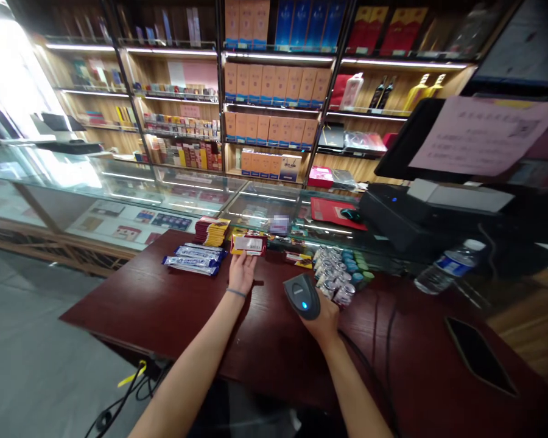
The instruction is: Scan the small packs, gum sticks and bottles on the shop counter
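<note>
My left hand (242, 275) grips a small red-and-yellow packet (248, 244) from below, with a white label facing me. My right hand (325, 319) is wrapped round a dark barcode scanner (302, 296) with a blue light on top; its head points toward the far left. Just left of the held packet is a stack of red-and-yellow packets (211, 232), and blue-and-white long packets (196, 258) lie in front of it. A similar packet (298, 260) lies flat beyond the scanner. Beside it stand rows of small clear-wrapped containers (333, 274) and blue and green ones (355, 266).
On the right of the dark red table (164, 307) are a water bottle (450, 267) and a phone (480, 356). A black monitor and printer (388, 213) stand behind them. A glass display counter (187, 201) borders the far edge. The scanner's cable (369, 365) trails toward me.
</note>
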Available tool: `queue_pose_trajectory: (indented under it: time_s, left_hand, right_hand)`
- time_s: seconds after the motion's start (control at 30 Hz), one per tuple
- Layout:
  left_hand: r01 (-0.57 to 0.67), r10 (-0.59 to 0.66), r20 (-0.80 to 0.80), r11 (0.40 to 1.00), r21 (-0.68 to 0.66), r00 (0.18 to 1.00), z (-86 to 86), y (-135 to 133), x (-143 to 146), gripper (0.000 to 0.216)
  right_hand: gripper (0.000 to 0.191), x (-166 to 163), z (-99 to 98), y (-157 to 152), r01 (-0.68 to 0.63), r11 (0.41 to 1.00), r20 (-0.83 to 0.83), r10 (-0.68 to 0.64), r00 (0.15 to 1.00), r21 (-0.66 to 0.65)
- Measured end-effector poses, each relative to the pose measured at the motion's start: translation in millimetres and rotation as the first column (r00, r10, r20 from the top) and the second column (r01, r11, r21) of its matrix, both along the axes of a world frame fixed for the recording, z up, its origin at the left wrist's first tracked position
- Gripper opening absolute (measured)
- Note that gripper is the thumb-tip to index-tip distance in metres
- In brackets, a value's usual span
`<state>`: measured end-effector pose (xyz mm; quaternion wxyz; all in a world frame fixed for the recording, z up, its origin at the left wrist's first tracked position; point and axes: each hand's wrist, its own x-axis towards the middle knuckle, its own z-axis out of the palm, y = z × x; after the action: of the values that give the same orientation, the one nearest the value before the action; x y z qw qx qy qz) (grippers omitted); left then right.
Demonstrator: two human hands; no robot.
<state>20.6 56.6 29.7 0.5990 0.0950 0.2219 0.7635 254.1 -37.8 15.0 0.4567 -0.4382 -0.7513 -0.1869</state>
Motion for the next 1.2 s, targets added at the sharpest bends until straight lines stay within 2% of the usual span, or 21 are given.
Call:
queue_pose_trajectory:
  time_s: [0.17, 0.37, 0.43, 0.6, 0.73, 0.87, 1.07, 1.2]
  left_hand:
    - [0.085, -0.085, 0.041, 0.996, -0.001, 0.996, -17.7, -4, 9, 0.017]
    - [0.099, -0.097, 0.051, 0.994, -0.051, 0.994, -25.0, -5, 8, 0.02]
    - [0.095, -0.093, 0.046, 0.994, -0.048, 0.995, -25.5, -4, 7, 0.021]
    - [0.103, -0.103, 0.014, 0.995, 0.012, 0.995, -25.2, -5, 7, 0.019]
    - [0.089, -0.09, -0.008, 0.995, -0.051, 0.996, -26.5, -4, 6, 0.016]
    - [0.09, -0.091, -0.018, 0.995, -0.05, 0.996, -27.7, -3, 6, 0.016]
    - [0.108, -0.107, -0.074, 0.994, 0.0, 0.991, -27.8, -1, 6, 0.018]
    - [0.105, -0.102, -0.141, 0.994, 0.018, 0.985, -28.5, 0, 6, 0.018]
  right_hand:
    - [0.034, -7, 7.8, -5, 0.002, 0.997, 0.053, 0.002, 0.999, -0.075]
    - [0.045, -13, 11.9, -9, -0.023, 0.98, 0.037, 0.031, 0.999, -0.198]
    - [0.041, -13, 13.6, -10, -0.048, 0.971, 0.053, 0.063, 0.997, -0.235]
    - [0.016, -14, 17.8, -12, -0.097, 0.959, 0.086, 0.124, 0.989, -0.268]
    - [0.024, -13, 16.8, -13, -0.094, 0.958, 0.075, 0.118, 0.99, -0.271]
    - [0.04, -11, 14.1, -13, -0.091, 0.965, 0.047, 0.106, 0.993, -0.247]
    - [0.035, -1, 14.4, -11, -0.015, 0.995, -0.044, 0.011, 0.999, -0.101]
    - [0.038, 14, 8.7, -10, 0.059, 0.998, -0.144, -0.059, 0.988, -0.007]
